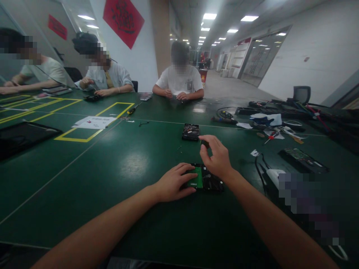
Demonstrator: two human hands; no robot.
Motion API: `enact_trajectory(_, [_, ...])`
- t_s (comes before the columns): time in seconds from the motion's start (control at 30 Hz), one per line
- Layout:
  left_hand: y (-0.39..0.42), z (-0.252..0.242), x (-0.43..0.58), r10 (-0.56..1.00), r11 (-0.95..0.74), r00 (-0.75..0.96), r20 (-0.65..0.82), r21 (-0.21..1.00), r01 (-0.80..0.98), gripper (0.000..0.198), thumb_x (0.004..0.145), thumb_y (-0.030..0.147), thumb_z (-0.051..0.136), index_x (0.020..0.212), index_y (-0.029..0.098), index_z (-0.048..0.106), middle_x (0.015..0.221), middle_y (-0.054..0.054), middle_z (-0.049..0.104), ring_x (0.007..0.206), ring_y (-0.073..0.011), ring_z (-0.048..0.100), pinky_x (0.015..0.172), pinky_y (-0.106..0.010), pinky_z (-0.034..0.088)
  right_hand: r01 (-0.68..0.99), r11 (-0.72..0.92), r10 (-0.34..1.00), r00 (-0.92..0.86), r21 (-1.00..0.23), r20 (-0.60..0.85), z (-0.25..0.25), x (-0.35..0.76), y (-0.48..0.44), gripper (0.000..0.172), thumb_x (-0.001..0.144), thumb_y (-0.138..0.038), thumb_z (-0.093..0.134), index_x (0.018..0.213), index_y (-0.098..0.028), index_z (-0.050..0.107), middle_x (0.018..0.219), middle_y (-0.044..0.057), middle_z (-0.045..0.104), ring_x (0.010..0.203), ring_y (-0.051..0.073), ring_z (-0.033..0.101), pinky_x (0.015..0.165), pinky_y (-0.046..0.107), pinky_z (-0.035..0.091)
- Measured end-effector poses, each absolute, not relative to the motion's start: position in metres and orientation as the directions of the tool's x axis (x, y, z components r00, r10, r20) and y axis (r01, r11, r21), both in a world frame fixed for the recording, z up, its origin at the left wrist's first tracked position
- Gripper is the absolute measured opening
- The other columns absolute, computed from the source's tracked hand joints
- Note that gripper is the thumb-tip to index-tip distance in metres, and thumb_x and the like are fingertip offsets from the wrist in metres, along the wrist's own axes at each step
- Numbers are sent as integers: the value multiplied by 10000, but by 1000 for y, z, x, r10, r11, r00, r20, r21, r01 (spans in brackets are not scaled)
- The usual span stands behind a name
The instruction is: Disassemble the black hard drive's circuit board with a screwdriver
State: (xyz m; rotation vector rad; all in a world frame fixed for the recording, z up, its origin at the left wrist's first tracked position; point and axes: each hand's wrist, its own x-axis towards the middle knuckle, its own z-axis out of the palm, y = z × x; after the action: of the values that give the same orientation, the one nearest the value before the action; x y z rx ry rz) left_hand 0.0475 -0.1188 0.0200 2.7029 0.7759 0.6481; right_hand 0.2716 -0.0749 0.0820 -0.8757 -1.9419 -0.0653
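A hard drive (213, 180) with a green circuit board (198, 178) lies on the green table in front of me. My left hand (179, 181) rests flat across the drive's left part, its fingers spread over the board. Above the drive's upper right, my right hand (214, 153) is closed in a pinch around a small dark object (205, 143). Most of that object is hidden by my fingers, so its kind cannot be made out. Just beyond, a second hard drive (190, 132) lies near my right fingertips. Several tiny bits, perhaps screws, are scattered left of it.
To the right are a circuit-board unit (304, 160), a white-ended power strip (276, 176), a red screwdriver (270, 138) and cables. A yellow-and-black screwdriver (134, 108) and paper sheets (94, 122) lie left. A black panel (25, 136) is far left. Three people sit across the table.
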Motion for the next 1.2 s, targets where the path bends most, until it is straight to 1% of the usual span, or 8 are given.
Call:
enact_trajectory(0.13, [-120, 24, 47, 559, -819, 760, 332, 365, 443, 530, 976, 484, 638, 1428, 214, 582, 1465, -161, 541, 1372, -345, 503, 1128, -561, 474, 586, 720, 568, -191, -371, 800, 71, 272, -77, 407, 985, -201, 535, 1385, -275, 560, 1249, 84, 713, 1068, 252, 704, 944, 452, 589])
enact_trajectory(0.3, [-119, 24, 48, 562, -815, 756, 334, 380, 438, 535, 966, 489, 652, 1426, 225, 583, 1463, -157, 545, 1378, -347, 497, 1119, -564, 481, 572, 732, 545, -164, -371, 822, 60, 284, -89, 411, 990, -191, 560, 1390, -283, 572, 1268, 104, 663, 1126, 264, 661, 918, 461, 599])
enact_trajectory(0.47, [-118, 21, 48, 565, -814, 753, 337, 379, 440, 532, 958, 473, 666, 1423, 227, 582, 1455, -153, 544, 1370, -339, 502, 1119, -555, 478, 619, 698, 524, -98, -360, 846, 56, 292, -93, 428, 941, -264, 709, 1350, -285, 586, 1095, 74, 640, 862, 215, 646, 783, 427, 610])
enact_trajectory(0.6, [-119, 21, 49, 558, -818, 750, 356, 386, 425, 519, 960, 475, 665, 1406, 222, 590, 1450, -157, 547, 1366, -340, 506, 1125, -559, 473, 603, 687, 560, -84, -406, 824, 52, 296, -95, 409, 968, -239, 672, 1363, -293, 580, 1178, 74, 695, 938, 227, 701, 862, 444, 618])
enact_trajectory(0.77, [-119, 23, 48, 567, -813, 749, 343, 379, 441, 527, 965, 477, 658, 1421, 226, 576, 1466, -154, 537, 1376, -338, 503, 1129, -554, 474, 527, 705, 634, -167, -475, 756, 52, 300, -102, 493, 1025, -208, 549, 1499, -310, 459, 1366, 87, 664, 1039, 231, 736, 989, 491, 590])
enact_trajectory(0.9, [-119, 24, 48, 572, -807, 749, 334, 396, 439, 609, 960, 492, 661, 1488, 236, 497, 1479, -156, 531, 1380, -336, 504, 1130, -551, 474, 558, 725, 591, -201, -405, 781, 58, 303, -101, 464, 998, -214, 589, 1449, -311, 533, 1334, 97, 643, 1109, 264, 689, 941, 490, 602])
enact_trajectory(1.03, [-120, 24, 49, 577, -803, 742, 341, 402, 439, 640, 951, 487, 674, 1500, 230, 469, 1487, -160, 518, 1382, -332, 502, 1140, -538, 471, 625, 704, 544, -170, -338, 822, 59, 303, -100, 461, 983, -237, 636, 1429, -322, 553, 1199, 92, 624, 1003, 253, 676, 871, 468, 609])
enact_trajectory(1.2, [-119, 23, 48, 575, -802, 743, 342, 417, 429, 643, 943, 490, 681, 1498, 236, 477, 1491, -165, 512, 1379, -339, 506, 1134, -552, 475, 673, 674, 533, -160, -303, 831, 54, 304, -100, 474, 959, -320, 711, 1400, -326, 538, 1155, 79, 628, 976, 252, 681, 838, 448, 617])
